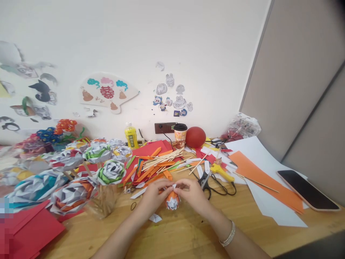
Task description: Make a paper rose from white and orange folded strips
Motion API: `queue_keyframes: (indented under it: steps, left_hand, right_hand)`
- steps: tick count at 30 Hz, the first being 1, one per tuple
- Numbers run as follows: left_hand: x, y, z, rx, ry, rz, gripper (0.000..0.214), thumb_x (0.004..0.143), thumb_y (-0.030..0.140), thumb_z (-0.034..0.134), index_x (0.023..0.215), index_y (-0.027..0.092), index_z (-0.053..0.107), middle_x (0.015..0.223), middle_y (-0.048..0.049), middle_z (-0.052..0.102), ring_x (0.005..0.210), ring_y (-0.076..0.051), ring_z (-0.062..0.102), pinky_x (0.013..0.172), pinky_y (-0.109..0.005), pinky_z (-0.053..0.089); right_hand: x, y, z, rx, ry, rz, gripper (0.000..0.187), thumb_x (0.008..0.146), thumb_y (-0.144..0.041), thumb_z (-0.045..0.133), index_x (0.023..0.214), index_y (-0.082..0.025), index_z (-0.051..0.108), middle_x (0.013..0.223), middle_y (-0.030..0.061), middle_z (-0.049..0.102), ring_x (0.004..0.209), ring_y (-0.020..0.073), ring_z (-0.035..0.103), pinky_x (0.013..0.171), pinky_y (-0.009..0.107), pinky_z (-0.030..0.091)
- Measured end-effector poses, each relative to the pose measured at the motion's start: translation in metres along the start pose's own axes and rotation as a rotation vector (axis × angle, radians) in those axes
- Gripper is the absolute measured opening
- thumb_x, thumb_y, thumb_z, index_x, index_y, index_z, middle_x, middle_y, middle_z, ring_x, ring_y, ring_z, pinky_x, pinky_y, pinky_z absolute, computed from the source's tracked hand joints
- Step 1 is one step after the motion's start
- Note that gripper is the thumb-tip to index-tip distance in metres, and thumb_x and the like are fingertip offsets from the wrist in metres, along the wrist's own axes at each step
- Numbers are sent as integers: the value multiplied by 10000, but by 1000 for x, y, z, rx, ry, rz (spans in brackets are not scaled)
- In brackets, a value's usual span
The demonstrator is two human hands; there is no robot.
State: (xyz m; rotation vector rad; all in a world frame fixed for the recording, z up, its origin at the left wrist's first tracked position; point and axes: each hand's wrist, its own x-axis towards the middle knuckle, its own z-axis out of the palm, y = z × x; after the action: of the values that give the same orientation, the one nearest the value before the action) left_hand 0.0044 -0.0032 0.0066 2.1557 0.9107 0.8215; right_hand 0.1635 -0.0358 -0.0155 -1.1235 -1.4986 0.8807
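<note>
Head view: small orange-and-white folded-paper flower (172, 202) at centre of frame, slightly below the middle, above the wooden tabletop (161, 242). Left hand (153, 196) and right hand (193, 197) meet over it; the fingertips of both pinch its upper part, one hand on each side, white ruffled end facing down the frame. Exact contact of each finger cannot be told. Bracelet (228, 233) on the right wrist. White paper scrap (155, 218) lies on the wood just below the left hand. Black scissors (205, 181) sit just beside the right hand, with a yellow glue gun (222, 172) and its dark cord right of them. Above the hands: a loose heap of wooden sticks (161, 160) and folded orange strips (167, 175) on red paper. Behind, near the wall: yellow bottle (131, 136), lidded cup (180, 137), red ball (196, 137). Left of frame: cluster of larger paper flowers, including a green-and-white one (110, 172); red sheets (35, 230) at lower left. Right of frame: orange sheets (265, 180) over white paper (269, 212), phone (308, 190) at their right edge. Upper left: fan-shaped paper (107, 97) on the wall.
</note>
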Motion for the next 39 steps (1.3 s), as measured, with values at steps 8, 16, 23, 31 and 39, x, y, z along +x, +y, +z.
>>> queue_keyframes:
  steps: [8, 16, 23, 31, 39]
  left_hand:
    - [0, 3, 4, -107, 83, -168, 353, 673, 364, 586, 949, 144, 601, 806, -59, 641, 752, -185, 578, 677, -269, 444]
    - [-4, 6, 10, -665, -149, -399, 381, 679, 518, 555, 758, 145, 548, 589, 19, 566, 536, -126, 535, 528, -236, 400]
    - [-6, 7, 11, -838, -229, -393, 280, 720, 413, 574, 762, 138, 537, 576, 7, 576, 516, -128, 543, 513, -245, 412]
    - [-7, 6, 10, -806, -237, -396, 183, 708, 318, 577, 776, 149, 553, 619, 20, 580, 550, -103, 529, 550, -222, 412]
    - [0, -5, 5, -373, -43, -220, 258, 686, 368, 589, 808, 142, 566, 658, 16, 559, 589, -110, 500, 551, -219, 389]
  right_hand:
    - [1, 5, 0, 28, -29, -29, 126, 699, -211, 587, 812, -172, 624, 750, 16, 625, 692, 150, 569, 633, 255, 448]
    - [1, 4, -3, 84, -39, -43, 154, 709, -306, 617, 725, -174, 539, 697, -19, 541, 666, 122, 523, 634, 234, 424]
    - [2, 3, -5, 162, -65, -25, 203, 713, -359, 617, 748, -172, 548, 730, -14, 536, 699, 122, 515, 662, 234, 410]
    - [-1, 0, -1, 167, -59, -23, 209, 729, -370, 601, 738, -174, 530, 722, -15, 518, 686, 116, 500, 634, 216, 402]
    - [2, 6, -3, 155, -84, -16, 246, 723, -401, 597, 741, -175, 502, 719, -21, 506, 690, 121, 504, 649, 228, 406]
